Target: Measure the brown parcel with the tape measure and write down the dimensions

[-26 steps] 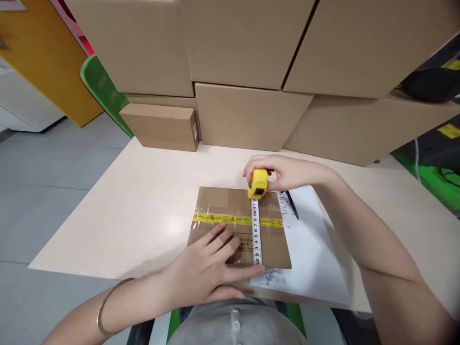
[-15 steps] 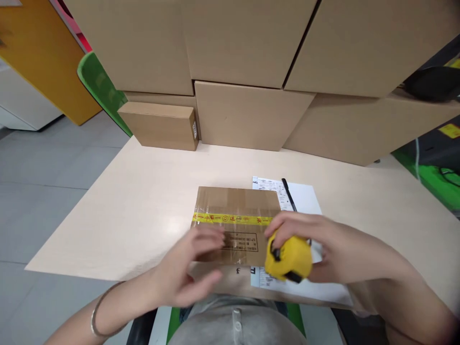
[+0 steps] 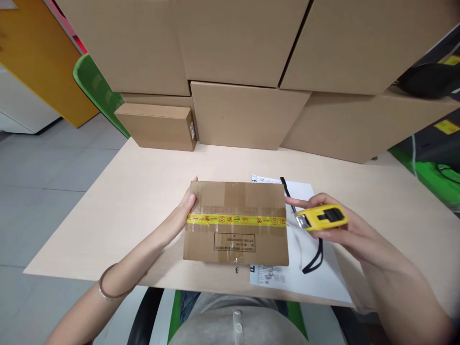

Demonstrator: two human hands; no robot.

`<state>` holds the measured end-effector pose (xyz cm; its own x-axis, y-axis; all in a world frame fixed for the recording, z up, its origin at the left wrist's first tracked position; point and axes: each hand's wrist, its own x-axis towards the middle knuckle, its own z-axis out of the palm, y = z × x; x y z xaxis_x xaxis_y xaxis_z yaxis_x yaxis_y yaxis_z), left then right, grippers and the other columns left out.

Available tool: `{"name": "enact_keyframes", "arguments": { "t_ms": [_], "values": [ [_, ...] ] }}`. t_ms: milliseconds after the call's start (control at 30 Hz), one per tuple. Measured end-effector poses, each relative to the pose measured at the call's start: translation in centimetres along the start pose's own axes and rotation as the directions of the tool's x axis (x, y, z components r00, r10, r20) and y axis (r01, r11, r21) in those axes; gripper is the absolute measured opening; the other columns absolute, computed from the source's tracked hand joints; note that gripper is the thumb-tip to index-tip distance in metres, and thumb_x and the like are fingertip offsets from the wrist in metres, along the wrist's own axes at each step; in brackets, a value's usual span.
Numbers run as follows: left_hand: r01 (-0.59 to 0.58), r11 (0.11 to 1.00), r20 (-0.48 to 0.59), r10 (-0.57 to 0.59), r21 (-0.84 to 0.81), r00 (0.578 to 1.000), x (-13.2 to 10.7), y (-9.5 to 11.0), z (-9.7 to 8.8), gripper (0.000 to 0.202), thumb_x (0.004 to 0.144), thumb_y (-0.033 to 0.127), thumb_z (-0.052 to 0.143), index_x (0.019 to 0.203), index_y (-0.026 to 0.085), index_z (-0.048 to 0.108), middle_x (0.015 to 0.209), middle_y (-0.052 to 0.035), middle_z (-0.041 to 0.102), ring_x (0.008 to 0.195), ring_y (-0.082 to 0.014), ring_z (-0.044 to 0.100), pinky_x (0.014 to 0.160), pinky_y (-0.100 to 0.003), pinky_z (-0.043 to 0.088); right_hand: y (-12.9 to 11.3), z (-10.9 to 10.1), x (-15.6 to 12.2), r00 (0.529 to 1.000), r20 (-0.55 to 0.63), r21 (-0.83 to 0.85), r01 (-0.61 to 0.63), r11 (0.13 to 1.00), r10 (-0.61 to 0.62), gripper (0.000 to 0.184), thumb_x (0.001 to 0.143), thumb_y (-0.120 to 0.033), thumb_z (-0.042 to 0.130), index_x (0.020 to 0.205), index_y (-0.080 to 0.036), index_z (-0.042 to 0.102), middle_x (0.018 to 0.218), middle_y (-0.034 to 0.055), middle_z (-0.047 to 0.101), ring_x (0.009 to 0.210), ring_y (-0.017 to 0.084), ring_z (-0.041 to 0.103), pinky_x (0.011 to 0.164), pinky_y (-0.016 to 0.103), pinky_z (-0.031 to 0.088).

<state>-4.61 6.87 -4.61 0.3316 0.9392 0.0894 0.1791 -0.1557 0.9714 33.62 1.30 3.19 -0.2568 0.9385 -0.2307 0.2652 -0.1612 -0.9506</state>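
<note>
A flat cardboard parcel [image 3: 237,239] sealed with a yellow printed tape strip lies on the pale table [image 3: 143,201], near its front edge. My left hand [image 3: 183,213] grips the parcel's left edge, thumb on top at the tape. My right hand [image 3: 334,230] holds a yellow tape measure [image 3: 321,217] just right of the parcel. The blade is retracted and a black wrist strap hangs down from the case. Under the parcel's right side lies a white printed sheet [image 3: 312,273], and a black pen [image 3: 287,191] rests on it.
Large cardboard boxes [image 3: 244,115] are stacked along the table's far edge, with a small brown box [image 3: 158,127] at the left. A green chair back [image 3: 97,91] shows behind it. Green equipment with cables [image 3: 431,167] stands at the right.
The tape measure lay stretched across the parcel; its blade has retracted and my right hand has carried it to the parcel's right side. My left hand moved from the top to the left edge.
</note>
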Motion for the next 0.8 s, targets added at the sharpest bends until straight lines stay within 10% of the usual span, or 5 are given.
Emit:
{"name": "enact_keyframes", "arguments": {
  "t_ms": [100,400,800],
  "values": [
    [0.037,0.993,-0.027,-0.040,-0.108,0.999,-0.1,1.2,-1.1,0.061,0.098,0.059,0.050,0.153,0.033,0.041,0.159,-0.0081,0.046,0.148,-0.0333,0.042,0.114,-0.045,0.047,-0.9,-0.6,-1.1,0.999,-0.031,0.045,0.009,0.999,-0.008,0.042,0.073,-0.049,0.082,0.104,-0.034,0.057,0.145,0.0063,0.063,0.122,0.037,0.065,0.067,0.038,0.056],
    [-0.516,0.856,0.024,0.515,0.029,0.857,-1.1,-0.3,-0.8,0.085,0.075,0.042,0.085,0.149,0.034,0.046,0.151,-0.0116,0.046,0.144,-0.0355,0.045,0.119,-0.049,0.042,-5.2,0.5,0.2,0.926,-0.240,-0.201,0.248,0.948,-0.293,0.035,0.080,-0.047,0.081,0.105,-0.034,0.059,0.097,0.0025,0.067,0.077,0.021,0.065,0.055,0.030,0.050],
    [-0.461,0.887,0.017,0.462,-0.021,0.887,-2.2,-5.6,-1.2,0.139,0.060,0.046,0.095,0.163,0.042,0.002,0.161,-0.0129,0.041,0.145,-0.0396,0.045,0.120,-0.058,0.037,-12.7,11.9,8.4,0.819,0.478,-0.545,0.559,0.625,-0.316,0.025,0.098,-0.036,0.061,0.117,-0.021,0.055,0.107,0.0067,0.072,0.086,0.021,0.067,0.068,0.030,0.046]
  ]
}}
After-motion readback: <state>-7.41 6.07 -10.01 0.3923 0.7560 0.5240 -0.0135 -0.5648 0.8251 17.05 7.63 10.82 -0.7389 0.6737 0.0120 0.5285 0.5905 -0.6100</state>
